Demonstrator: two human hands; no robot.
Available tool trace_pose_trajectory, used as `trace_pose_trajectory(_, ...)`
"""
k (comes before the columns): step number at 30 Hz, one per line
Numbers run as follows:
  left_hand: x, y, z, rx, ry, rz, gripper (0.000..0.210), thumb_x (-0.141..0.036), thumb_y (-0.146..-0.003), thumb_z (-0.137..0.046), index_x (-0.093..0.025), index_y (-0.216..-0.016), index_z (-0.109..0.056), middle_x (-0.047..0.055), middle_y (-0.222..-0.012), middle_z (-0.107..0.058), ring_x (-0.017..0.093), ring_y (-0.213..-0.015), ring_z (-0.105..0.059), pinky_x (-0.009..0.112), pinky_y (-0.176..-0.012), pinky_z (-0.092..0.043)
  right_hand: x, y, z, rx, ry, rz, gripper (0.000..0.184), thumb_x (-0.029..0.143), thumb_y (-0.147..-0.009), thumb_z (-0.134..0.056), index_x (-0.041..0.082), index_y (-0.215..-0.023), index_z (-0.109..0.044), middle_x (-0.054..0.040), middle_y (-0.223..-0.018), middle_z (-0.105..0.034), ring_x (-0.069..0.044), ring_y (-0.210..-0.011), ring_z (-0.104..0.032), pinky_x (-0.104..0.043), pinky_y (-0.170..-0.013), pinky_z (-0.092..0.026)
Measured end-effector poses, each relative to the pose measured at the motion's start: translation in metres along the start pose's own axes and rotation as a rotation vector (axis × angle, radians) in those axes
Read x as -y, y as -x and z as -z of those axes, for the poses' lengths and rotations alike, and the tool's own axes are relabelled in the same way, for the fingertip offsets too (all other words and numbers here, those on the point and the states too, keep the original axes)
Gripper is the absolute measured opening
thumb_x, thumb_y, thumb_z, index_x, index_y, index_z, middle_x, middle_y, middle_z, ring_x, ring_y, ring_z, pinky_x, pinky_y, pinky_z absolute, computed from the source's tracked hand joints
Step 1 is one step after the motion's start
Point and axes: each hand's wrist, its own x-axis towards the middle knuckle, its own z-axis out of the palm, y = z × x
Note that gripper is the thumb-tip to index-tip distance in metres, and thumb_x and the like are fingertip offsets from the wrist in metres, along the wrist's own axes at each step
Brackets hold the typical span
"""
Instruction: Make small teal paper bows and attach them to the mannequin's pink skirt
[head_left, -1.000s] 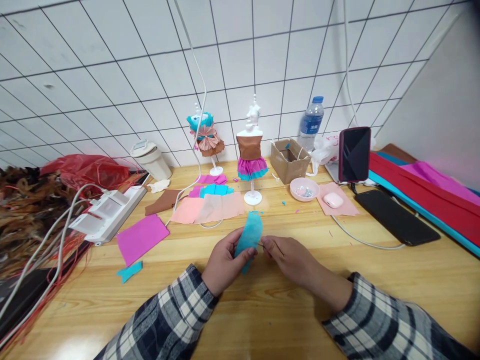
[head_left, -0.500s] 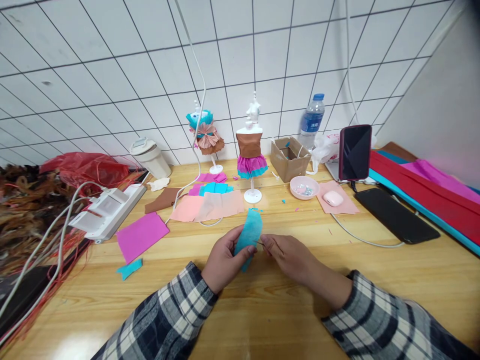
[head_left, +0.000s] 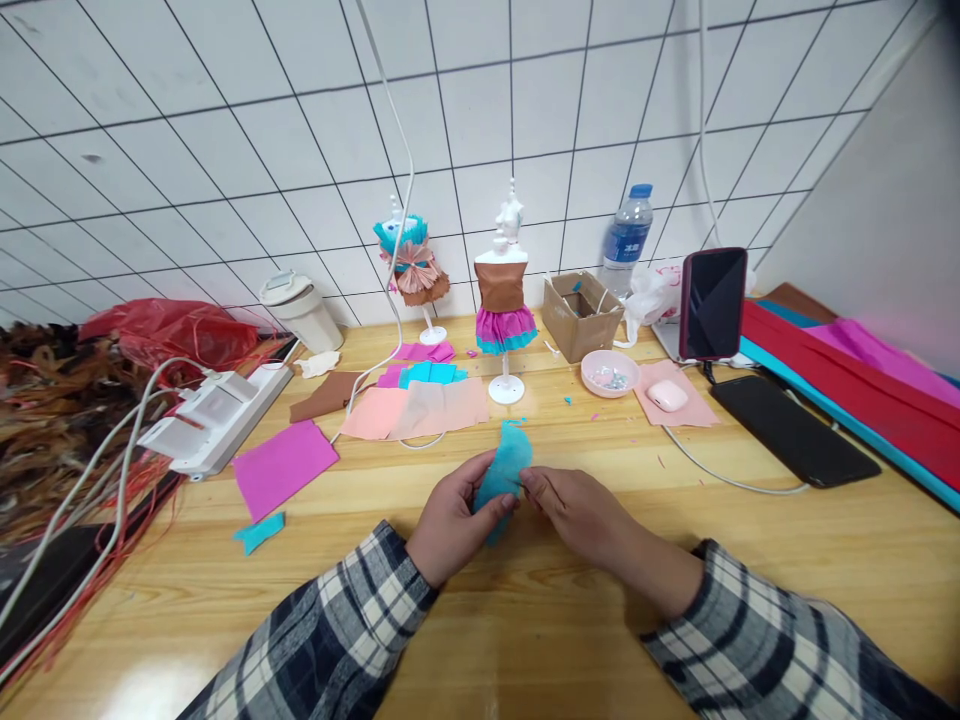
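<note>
The left hand (head_left: pixel 454 515) and the right hand (head_left: pixel 581 510) meet over the wooden table (head_left: pixel 750 560), near the middle of its front half. Both hands are closed on one strip of teal crepe paper (head_left: pixel 504 472). The left thumb and fingers pinch the lower part of the strip. The right fingertips grip its right edge, so the two hands nearly touch. The upper end of the strip stands free above the hands and curls slightly. Whether the right hand also holds a needle or thread cannot be told. Both forearms wear dark plaid sleeves.

Behind the hands, toward the back edge of the table, a white miniature mannequin with a brown top and a pink and teal paper skirt (head_left: pixel 502 310) stands upright on its round base. To its left a second white mannequin with a teal and brown paper fan dress (head_left: pixel 412 270) stands nearer the tiled wall. Flat sheets of peach paper (head_left: pixel 420 410) lie in front of the two mannequins, with teal and magenta sheets partly under them. A magenta paper rectangle (head_left: pixel 283 465) lies toward the left edge, just beside a white power strip (head_left: pixel 217 420).

Right of the first mannequin sit a small open cardboard box (head_left: pixel 581 315) and a pink round dish (head_left: pixel 609 373). A clear plastic water bottle (head_left: pixel 626 240) stands behind the box. A propped phone in a dark red case (head_left: pixel 712 303) stands near the back right corner. Rolls of red, teal and magenta paper (head_left: pixel 855 390) lie along the right edge.
</note>
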Motion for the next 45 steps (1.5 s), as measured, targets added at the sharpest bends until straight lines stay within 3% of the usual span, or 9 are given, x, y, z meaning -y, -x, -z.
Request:
trace_pose_trajectory(18,0.0061,0.0013,-0.0012,0.072,-0.059,-0.069,0.051,-0.027,-0.082,-0.065,-0.017,-0.13,-0.051,0.01,-0.131,-0.06,0.027,-0.117,-0.057,0.038,-0.099,-0.045,0.0,-0.0001,-0.0039,0.027,-0.033,-0.002,0.052,0.05,-0.098,-0.018,0.02,-0.072,-0.051,-0.0038,-0.073,-0.063,-0.017,-0.069,-0.054,-0.028,-0.063,-0.033)
trace_pose_trajectory(32,0.0047,0.0021,-0.002,0.101,-0.101,-0.07,0.04,-0.027,-0.083,-0.064,-0.017,-0.121,-0.059,0.008,-0.117,-0.067,0.024,-0.105,-0.061,0.035,-0.093,-0.047,0.0023,0.0013,-0.0039,0.037,-0.065,0.012,0.054,0.05,-0.098,-0.019,0.019,-0.083,-0.061,-0.0073,-0.089,-0.07,-0.021,-0.084,-0.062,-0.03,-0.073,-0.041)
trace_pose_trajectory(41,0.0014,0.0032,0.0005,0.112,0.023,-0.059,0.048,-0.029,-0.081,-0.067,-0.017,-0.126,-0.056,0.009,-0.116,-0.065,0.024,-0.108,-0.058,0.035,-0.096,-0.045,0.0003,0.001,-0.0022,0.03,-0.052,0.014,0.053,0.051,-0.098,-0.02,0.02,-0.078,-0.058,-0.0054,-0.082,-0.068,-0.019,-0.076,-0.06,-0.029,-0.068,-0.04)
trace_pose_trajectory(45,0.0022,0.0042,0.0009,0.122,0.072,-0.004,0.048,-0.033,-0.083,-0.064,-0.017,-0.127,-0.056,0.006,-0.098,-0.066,0.019,-0.087,-0.061,0.03,-0.078,-0.05,0.0003,0.0007,-0.0029,0.028,-0.06,0.0,0.057,0.053,-0.098,-0.019,0.019,-0.078,-0.061,-0.0056,-0.081,-0.068,-0.019,-0.077,-0.061,-0.029,-0.07,-0.041)
